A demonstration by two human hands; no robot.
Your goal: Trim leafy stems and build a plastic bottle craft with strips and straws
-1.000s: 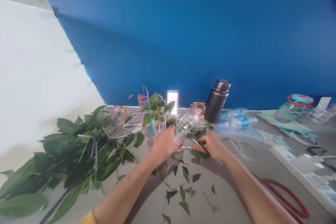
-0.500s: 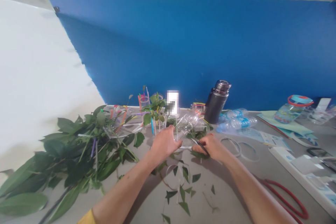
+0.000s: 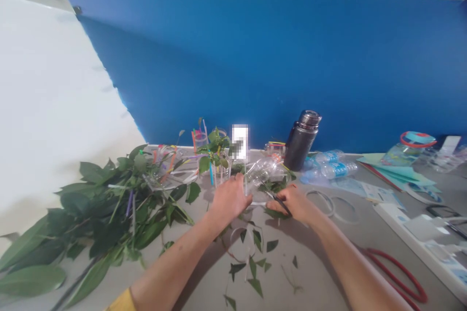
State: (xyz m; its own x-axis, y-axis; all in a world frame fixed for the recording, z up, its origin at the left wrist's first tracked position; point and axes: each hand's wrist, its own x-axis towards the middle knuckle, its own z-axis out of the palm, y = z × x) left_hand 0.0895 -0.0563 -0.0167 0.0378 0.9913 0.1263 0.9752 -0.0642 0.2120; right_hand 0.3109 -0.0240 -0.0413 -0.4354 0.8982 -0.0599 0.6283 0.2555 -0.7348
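Note:
My left hand (image 3: 230,198) curls around the near left side of a clear plastic bottle (image 3: 264,167), which lies tilted and is partly hidden by the fingers. In my right hand (image 3: 292,202) is a pair of scissors (image 3: 280,200), dark-handled, its thin blades pointing up and left towards the bottle. A pale strip or rim (image 3: 260,203) spans the gap between the two hands; which thing it belongs to I cannot tell. Green leaves (image 3: 275,185) lie just beyond my right fingers. Cut leaf pieces (image 3: 255,265) and a clear ring (image 3: 241,244) are scattered below the hands.
A heap of leafy branches (image 3: 105,209) covers the left side. Behind my left hand stand leafy stems (image 3: 218,148) and straws. A dark thermos (image 3: 302,141), water bottles (image 3: 339,170), a power strip (image 3: 412,233) and a red cord (image 3: 397,262) are to the right.
The scissors have turned slightly, their blades now reaching further up-left. The clear bottle has shifted a little to the right and lies lower. Both hands stay nearly in place.

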